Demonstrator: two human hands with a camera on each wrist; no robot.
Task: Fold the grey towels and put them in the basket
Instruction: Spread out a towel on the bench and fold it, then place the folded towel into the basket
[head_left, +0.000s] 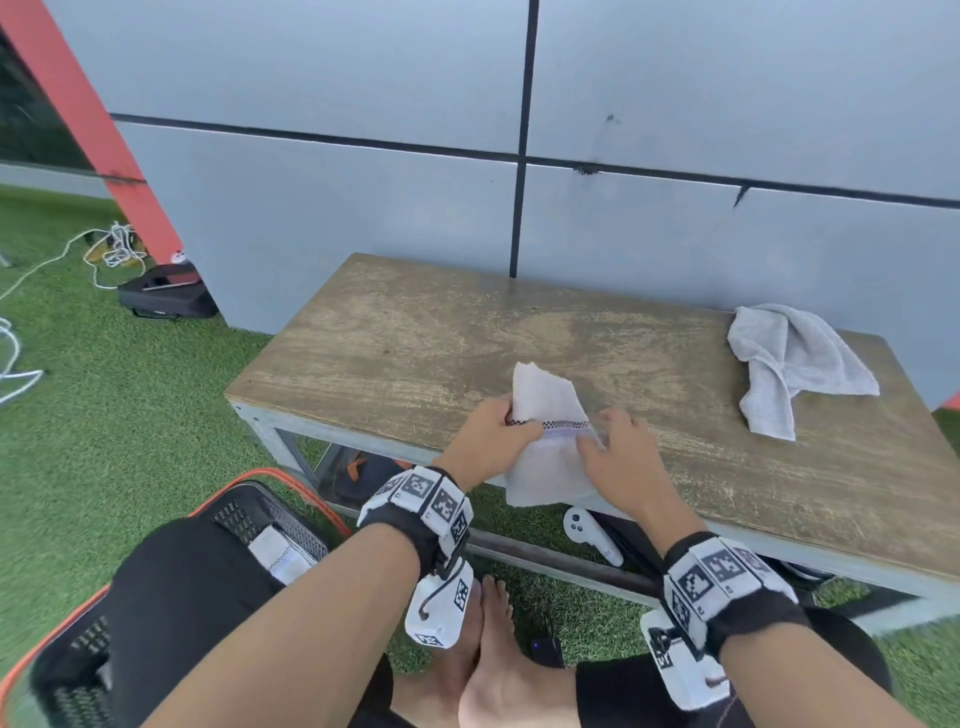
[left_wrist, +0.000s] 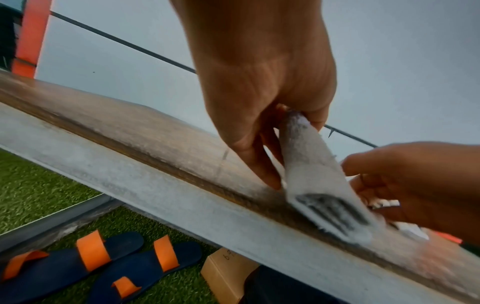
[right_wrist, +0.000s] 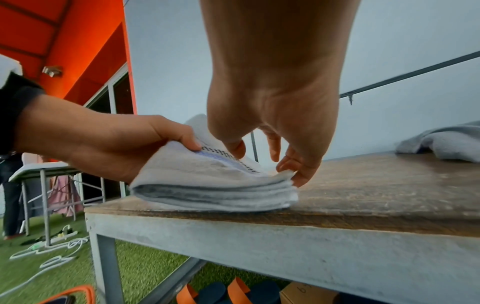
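Both left hand (head_left: 488, 434) and right hand (head_left: 623, 457) fingers pinch a towel (head_left: 543, 395) on the scuffed wooden worktop (head_left: 415, 332) (grey wall (head_left: 311, 208) behind, turf (head_left: 130, 389) below).

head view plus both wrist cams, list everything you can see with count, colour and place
half-folded towel: 1, pale grey with checked band, bench's near edge
crumpled towel: 1, grey, bench's far right
folded towel: 1, pale grey, in the basket
basket: 1, black mesh with orange rim, on grass at the person's left
bench: 1, wood top, grey frame
sandals: 2, navy with orange straps, under the bench
cardboard box: 1, brown, under the bench
controller: 1, white, on grass under the bench
cables: several, white, grass far left
black case: 1, grass by the wall
left hand: grips the half-folded towel's left side
right hand: pinches its right edge
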